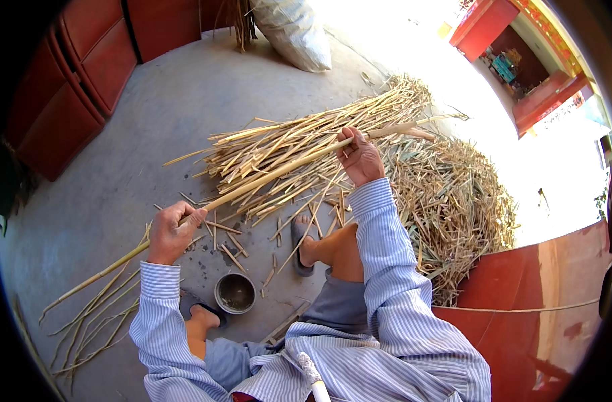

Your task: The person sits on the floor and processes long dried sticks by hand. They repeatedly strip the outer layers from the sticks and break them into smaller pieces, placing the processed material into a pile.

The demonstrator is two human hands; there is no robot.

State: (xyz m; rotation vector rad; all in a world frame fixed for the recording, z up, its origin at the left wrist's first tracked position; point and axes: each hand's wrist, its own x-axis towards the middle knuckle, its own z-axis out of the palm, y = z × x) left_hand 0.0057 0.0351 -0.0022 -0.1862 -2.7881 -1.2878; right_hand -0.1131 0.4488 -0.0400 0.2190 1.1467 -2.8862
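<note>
A long pale reed stalk (272, 173) runs from lower left to upper right across my lap. My left hand (172, 231) is closed around its lower part. My right hand (358, 155) grips it farther up, near the thick end. Under the stalk lies a loose bundle of similar dry stalks (299, 144) on the concrete floor (118, 167).
A heap of dry husks and leaves (453, 201) lies to my right. Stripped thin stalks (91, 321) lie at my left. A small round metal bowl (235, 293) sits between my sandalled feet. A white sack (296, 30) and red doors (85, 60) stand beyond.
</note>
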